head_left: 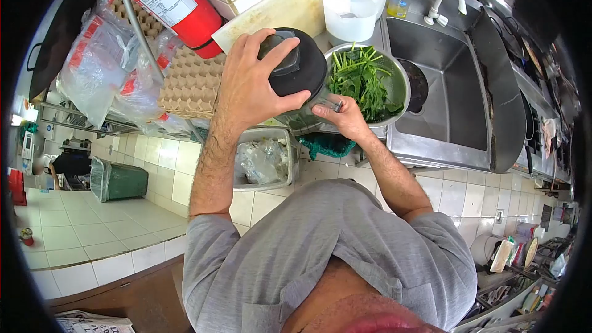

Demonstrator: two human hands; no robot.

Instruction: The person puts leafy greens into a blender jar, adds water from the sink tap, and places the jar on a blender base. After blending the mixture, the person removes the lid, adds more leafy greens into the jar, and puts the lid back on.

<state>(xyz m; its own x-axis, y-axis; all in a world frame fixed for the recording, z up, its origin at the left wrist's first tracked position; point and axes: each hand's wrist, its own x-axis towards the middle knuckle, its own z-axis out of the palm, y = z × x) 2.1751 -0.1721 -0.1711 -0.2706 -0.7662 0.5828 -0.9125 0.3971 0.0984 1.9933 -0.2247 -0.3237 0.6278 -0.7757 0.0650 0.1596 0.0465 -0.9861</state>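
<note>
My left hand [250, 83] spreads over the black lid [308, 65] of a blender jar, its fingers gripping around the raised cap in the middle. My right hand [348, 117] is closed on the handle of the clear blender jar [302, 120]. The jar tilts, and the lid and my hands hide most of it, so I cannot tell what is inside. Just right of the jar, a metal bowl [404, 89] holds chopped leafy greens [364, 80] with cut stems.
A steel sink [444, 105] with a white faucet [450, 0] lies to the right. White tub [350, 21], soap bottle [399, 0] and cutting board [277, 12] stand behind. Egg trays [188, 83] and a fire extinguisher [172, 6] are left. A lined bin [290, 172] sits below.
</note>
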